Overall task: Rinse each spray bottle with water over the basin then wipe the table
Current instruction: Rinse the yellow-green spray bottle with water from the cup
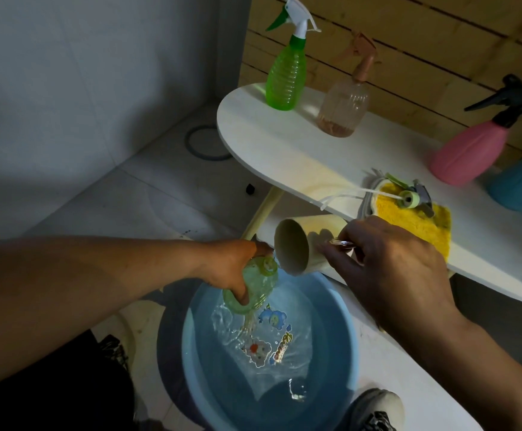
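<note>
Left hand [231,269]: grips pale green bottle [253,289], frame centre, above blue basin [191,353].
Right hand [390,269]: holds tipped cream cup [300,244], pouring water.
Counter [284,144]: upper right.

A pale green see-through bottle [255,286] with a yellow-green round mark hangs over a light blue basin [340,346], whose floor bears cartoon stickers in blue, white, red and yellow. A cream cup [309,241] tips beside it. On the white surface [284,144] stand a bright green ribbed spray bottle [286,79] with a green and white head, a clear peach one [345,108], a pink one [467,154] with a black head, and a teal one [520,185]. A yellow cloth [421,225] lies there too.
</note>
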A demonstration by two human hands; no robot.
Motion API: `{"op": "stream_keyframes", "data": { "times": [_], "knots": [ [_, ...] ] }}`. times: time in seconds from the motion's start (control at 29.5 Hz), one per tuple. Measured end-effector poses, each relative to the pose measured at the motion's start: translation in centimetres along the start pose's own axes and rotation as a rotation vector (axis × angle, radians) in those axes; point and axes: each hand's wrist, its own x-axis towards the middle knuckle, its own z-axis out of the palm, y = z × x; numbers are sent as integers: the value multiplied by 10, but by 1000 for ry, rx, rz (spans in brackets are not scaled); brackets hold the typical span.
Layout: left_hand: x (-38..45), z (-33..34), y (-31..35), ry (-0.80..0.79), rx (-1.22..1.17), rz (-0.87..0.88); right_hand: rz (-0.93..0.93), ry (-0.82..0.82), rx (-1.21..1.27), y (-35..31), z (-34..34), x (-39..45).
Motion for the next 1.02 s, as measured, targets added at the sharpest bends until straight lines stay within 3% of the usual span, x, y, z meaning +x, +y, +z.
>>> {"op": "stream_keyframes", "data": {
  "times": [1.02],
  "knots": [
    [2, 2, 2, 22, -36, 11, -283, 186, -165, -2, -2, -10]
  ]
}}
